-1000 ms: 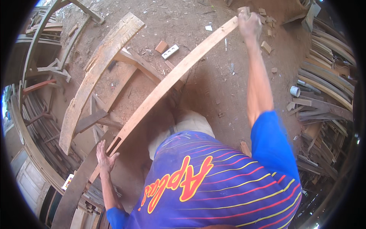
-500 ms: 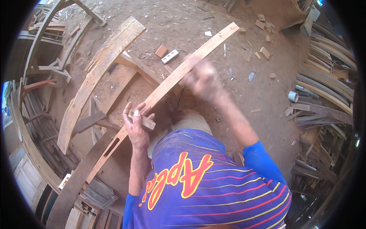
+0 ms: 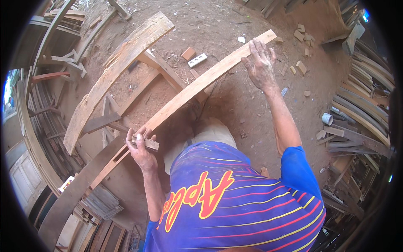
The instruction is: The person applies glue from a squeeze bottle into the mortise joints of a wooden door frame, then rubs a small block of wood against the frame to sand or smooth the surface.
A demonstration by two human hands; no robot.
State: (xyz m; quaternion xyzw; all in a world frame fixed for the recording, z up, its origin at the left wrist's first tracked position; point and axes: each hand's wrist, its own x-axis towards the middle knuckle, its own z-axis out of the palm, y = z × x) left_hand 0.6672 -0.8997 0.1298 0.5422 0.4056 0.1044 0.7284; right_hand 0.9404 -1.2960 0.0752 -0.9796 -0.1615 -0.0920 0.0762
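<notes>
A long, slightly curved wooden plank slants from lower left to upper right in front of me, with a slot cut near its lower end. My left hand is at the lower part of the plank and grips a small wooden block between thumb and fingers. Some of its fingertips reach the plank's edge. Near the upper end, my right hand lies on the plank with its fingers spread. The undersides of its fingers are hidden.
A wide rough board rests on a wooden frame to the left. Beyond the plank are a brown block and a white power strip. Wood offcuts, a white cup and stacked curved timbers are at the right.
My right hand, blurred near the plank's middle before, has moved up and right to near its far end. The left hand still holds the small block. The whole view has shifted slightly.
</notes>
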